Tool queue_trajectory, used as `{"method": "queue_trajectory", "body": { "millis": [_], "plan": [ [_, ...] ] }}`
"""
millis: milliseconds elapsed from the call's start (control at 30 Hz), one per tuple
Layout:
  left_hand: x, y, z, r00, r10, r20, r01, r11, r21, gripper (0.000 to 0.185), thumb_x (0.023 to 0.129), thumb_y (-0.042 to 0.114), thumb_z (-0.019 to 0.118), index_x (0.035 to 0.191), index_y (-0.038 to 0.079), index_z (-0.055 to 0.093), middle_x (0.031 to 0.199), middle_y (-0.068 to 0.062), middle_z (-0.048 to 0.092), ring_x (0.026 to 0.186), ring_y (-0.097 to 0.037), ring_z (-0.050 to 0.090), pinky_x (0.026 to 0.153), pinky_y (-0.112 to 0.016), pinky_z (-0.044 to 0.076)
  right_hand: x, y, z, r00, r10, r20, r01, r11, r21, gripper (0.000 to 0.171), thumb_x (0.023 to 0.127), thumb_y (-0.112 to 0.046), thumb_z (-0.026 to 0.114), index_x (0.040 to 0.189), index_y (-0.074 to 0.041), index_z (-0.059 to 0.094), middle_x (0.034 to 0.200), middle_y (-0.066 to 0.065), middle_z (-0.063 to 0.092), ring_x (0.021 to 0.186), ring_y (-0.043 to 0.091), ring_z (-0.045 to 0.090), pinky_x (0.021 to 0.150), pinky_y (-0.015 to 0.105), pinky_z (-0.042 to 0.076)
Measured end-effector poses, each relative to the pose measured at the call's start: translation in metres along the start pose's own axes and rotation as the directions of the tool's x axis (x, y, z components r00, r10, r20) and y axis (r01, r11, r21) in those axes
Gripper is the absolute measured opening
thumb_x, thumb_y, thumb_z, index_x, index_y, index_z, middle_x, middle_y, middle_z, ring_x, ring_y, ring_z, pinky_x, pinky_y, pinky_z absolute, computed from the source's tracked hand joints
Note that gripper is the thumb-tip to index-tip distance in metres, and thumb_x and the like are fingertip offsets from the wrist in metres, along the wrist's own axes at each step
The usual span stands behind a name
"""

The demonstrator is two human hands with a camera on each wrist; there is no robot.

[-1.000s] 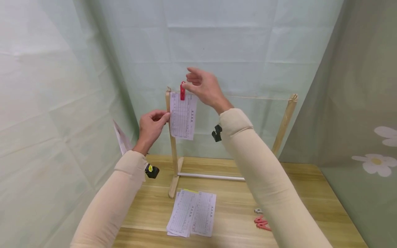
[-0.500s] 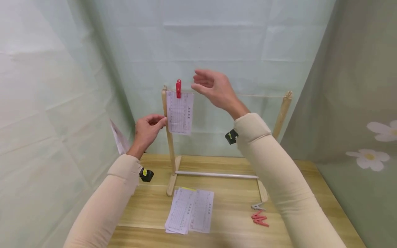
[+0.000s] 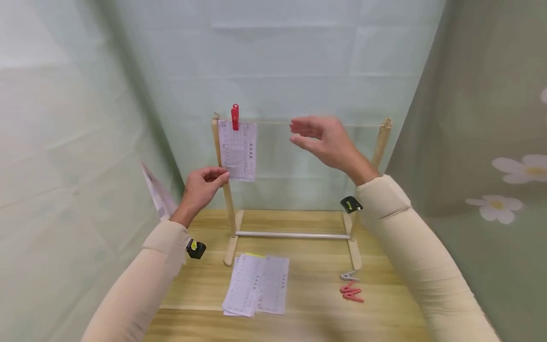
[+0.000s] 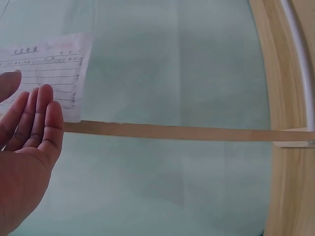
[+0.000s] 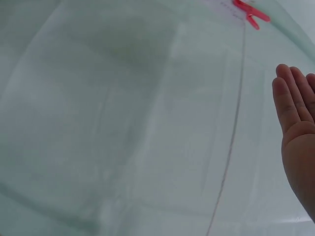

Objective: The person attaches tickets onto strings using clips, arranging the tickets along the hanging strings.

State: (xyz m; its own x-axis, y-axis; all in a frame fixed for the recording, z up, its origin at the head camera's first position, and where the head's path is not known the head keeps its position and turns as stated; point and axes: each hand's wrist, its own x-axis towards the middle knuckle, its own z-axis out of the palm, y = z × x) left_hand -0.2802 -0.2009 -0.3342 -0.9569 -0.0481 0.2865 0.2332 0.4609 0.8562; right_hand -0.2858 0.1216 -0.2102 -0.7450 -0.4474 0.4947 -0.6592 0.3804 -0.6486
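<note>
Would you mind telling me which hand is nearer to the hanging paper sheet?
Left. The left hand is at the lower left corner of the hanging paper sheet; the right hand is held off to its right, near the string.

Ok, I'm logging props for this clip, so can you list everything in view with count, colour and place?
Wooden rack: one, light wood, back of table, string across its top.
Hanging sheet: one, white, printed, on the string by the left post.
Red peg: one, clipping that sheet.
Loose sheets: a few, white, on the table before the rack.
Spare pegs: several red, one pale, table right.
Table: one, wood.
Left hand: at the sheet's lower corner.
Right hand: open, empty, near the string.
</note>
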Motion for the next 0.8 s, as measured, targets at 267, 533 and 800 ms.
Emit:
{"method": "queue_trajectory", "body": {
  "millis": [267,533,800],
  "plan": [
    [-0.015,-0.016,0.001,0.999,0.007,0.04,-0.006,1.0,-0.02,0.036,0.096,0.027,0.069,0.115,-0.004,0.069,0.1,-0.016,0.072,0.084,-0.013,0.068,0.07,-0.017,0.051,-0.029,0.021,0.003,1.0,0.016,0.002,-0.016,1.0,-0.006,0.041,0.094,-0.013,0.072,0.132,0.0,0.063,0.129,0.015,0.065,0.115,0.027,0.064,0.098,0.04,0.05],
    [-0.027,-0.031,0.007,0.998,-0.026,0.061,0.028,0.999,-0.031,0.036,0.096,0.027,0.069,0.115,-0.004,0.069,0.098,-0.015,0.072,0.081,-0.005,0.066,0.07,-0.018,0.051,-0.059,0.04,0.0,0.998,0.065,-0.005,-0.065,0.998,0.001,0.04,0.094,-0.009,0.071,0.132,0.002,0.061,0.129,0.017,0.065,0.117,0.03,0.063,0.097,0.044,0.05],
    [-0.033,-0.041,0.012,0.996,-0.044,0.077,0.047,0.998,-0.044,0.035,0.096,0.026,0.07,0.115,-0.003,0.069,0.105,-0.018,0.071,0.086,-0.007,0.065,0.072,-0.019,0.052,-0.092,0.06,-0.009,0.992,0.126,-0.03,-0.127,0.991,-0.03,0.04,0.094,-0.011,0.071,0.132,-0.001,0.062,0.127,0.014,0.066,0.116,0.03,0.063,0.095,0.038,0.052]
  ]
}}
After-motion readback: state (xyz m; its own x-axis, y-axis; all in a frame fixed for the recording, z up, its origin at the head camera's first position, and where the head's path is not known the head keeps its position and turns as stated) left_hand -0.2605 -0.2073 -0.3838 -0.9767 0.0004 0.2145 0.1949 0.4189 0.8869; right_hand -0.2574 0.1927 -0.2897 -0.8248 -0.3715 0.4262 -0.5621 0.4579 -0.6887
